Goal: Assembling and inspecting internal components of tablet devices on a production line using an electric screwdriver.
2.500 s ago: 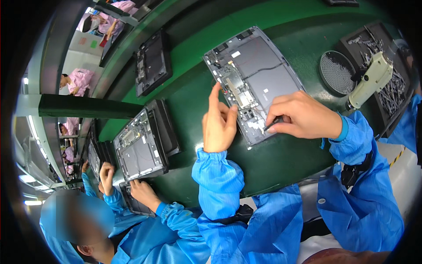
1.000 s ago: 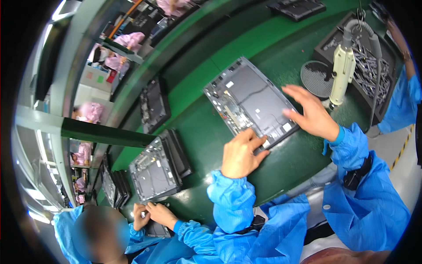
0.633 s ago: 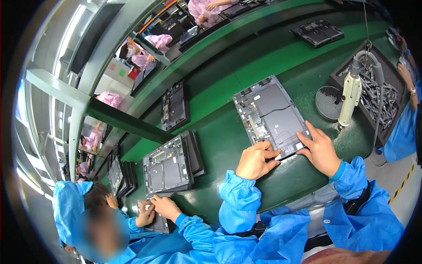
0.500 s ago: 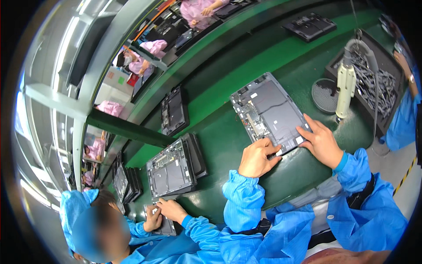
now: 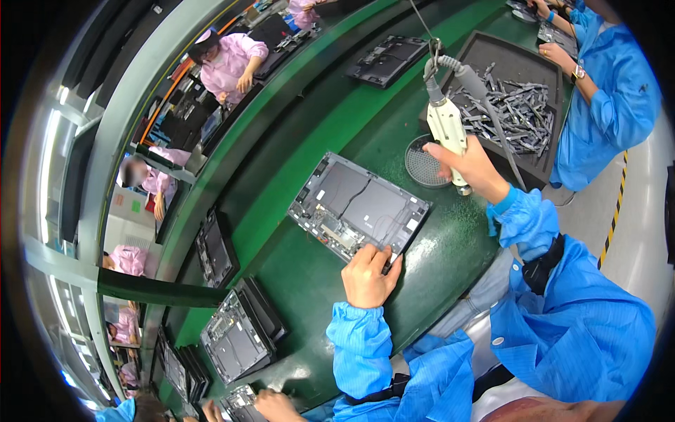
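An opened laptop base (image 5: 376,200), dark grey with a circuit board along its left part, lies on the green bench in front of me. My left hand (image 5: 370,276) is closed at its near edge, thumb and fingers pinching the rim. To the right, my right hand (image 5: 475,167) wraps round a cream electric screwdriver (image 5: 447,121) that hangs from a cord, its tip pointing down. Behind the screwdriver sits a round perforated dish (image 5: 423,167); my fingers cover part of the view of it.
A black tray (image 5: 485,53) full of small grey parts stands at the far right. More laptop bases lie at the back (image 5: 387,62), at left (image 5: 216,247) and in a stack (image 5: 239,337). Co-workers' hands work at lower left and upper right (image 5: 555,56).
My right hand has let go of the laptop base's edge and taken hold of the electric screwdriver. My left hand stays on the base. The whole view has swung to the right.
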